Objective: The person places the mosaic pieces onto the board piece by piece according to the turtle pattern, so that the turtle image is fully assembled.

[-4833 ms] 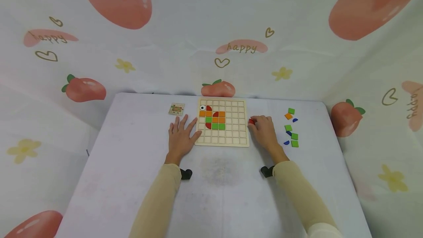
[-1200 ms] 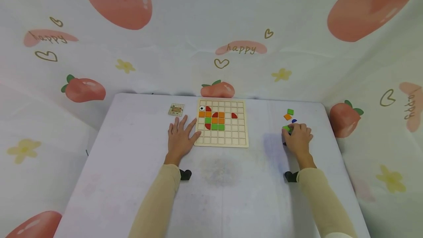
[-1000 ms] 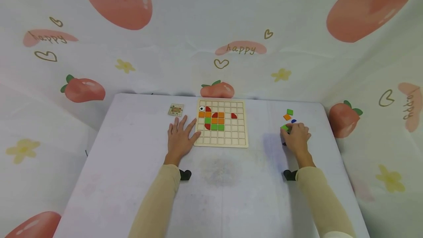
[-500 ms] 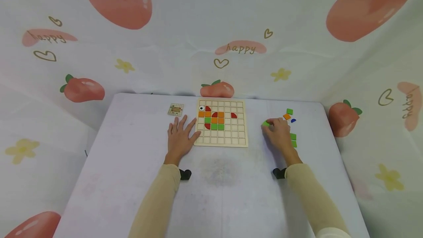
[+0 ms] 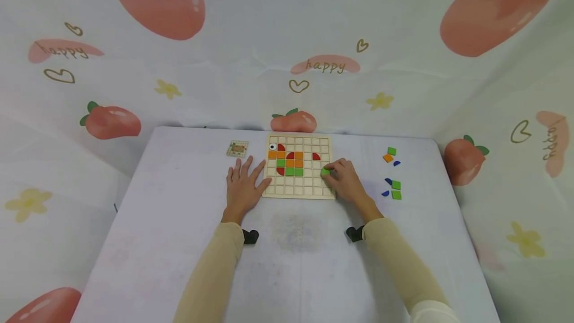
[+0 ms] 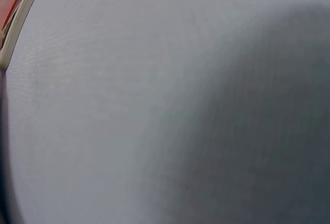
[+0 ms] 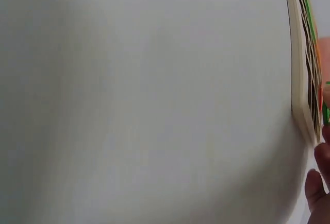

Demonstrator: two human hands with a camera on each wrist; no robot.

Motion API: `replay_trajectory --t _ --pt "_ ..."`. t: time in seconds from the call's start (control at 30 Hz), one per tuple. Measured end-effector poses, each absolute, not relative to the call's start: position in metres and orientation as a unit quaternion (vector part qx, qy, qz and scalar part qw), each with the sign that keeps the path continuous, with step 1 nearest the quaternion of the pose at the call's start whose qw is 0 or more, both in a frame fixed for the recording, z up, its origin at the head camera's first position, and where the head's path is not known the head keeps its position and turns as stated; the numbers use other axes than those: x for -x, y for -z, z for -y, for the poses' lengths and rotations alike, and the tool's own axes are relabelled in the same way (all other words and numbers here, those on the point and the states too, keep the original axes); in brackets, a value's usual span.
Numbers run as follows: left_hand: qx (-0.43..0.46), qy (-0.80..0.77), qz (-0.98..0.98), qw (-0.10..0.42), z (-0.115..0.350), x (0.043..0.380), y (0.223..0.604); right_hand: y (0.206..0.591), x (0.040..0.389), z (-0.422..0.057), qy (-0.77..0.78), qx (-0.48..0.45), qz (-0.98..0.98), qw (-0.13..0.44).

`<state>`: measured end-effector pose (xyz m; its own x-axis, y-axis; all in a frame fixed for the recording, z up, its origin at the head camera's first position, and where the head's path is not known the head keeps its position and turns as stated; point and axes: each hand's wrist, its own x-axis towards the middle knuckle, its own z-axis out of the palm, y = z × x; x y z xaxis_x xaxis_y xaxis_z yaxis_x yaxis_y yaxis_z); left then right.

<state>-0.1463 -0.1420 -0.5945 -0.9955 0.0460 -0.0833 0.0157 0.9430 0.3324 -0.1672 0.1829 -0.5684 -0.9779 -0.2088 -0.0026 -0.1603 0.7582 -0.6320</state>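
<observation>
A square wooden grid board (image 5: 314, 183) lies on the white table. Several orange, green and red tiles and a round eye piece (image 5: 272, 147) fill cells at its left, and a red quarter-circle tile (image 5: 316, 156) sits alone farther right. My right hand (image 5: 347, 182) pinches a green square tile (image 5: 325, 171) over the board's right edge; the right wrist view catches its fingers (image 7: 322, 157) at the margin. Spread flat, my left hand (image 5: 243, 188) rests on the table with fingertips at the board's left edge. The left wrist view shows mostly table and a board corner (image 6: 20, 26).
A small picture card (image 5: 237, 148) lies left of the board. To the right are loose pieces: green squares (image 5: 396, 195), an orange square (image 5: 387, 158) and blue half-round pieces (image 5: 385, 193). A patterned cloth wall (image 5: 233, 93) rises behind the table.
The red quarter-circle tile went from my right hand onto the board. That hand then picked up a green square from the right and carried it left to the board. My left hand stayed put.
</observation>
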Motion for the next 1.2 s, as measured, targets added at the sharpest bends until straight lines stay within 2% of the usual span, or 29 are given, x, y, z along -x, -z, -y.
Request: replay_trajectory --t 0.5,1.2 --pt "-0.018 -0.159 -0.986 0.051 0.144 0.148 0.594 0.578 0.173 -0.166 0.356 0.121 -0.926 0.040" --pt "-0.015 -0.164 -0.985 0.055 0.143 0.148 0.595 0.569 0.177 -0.167 0.354 0.093 -0.926 0.096"
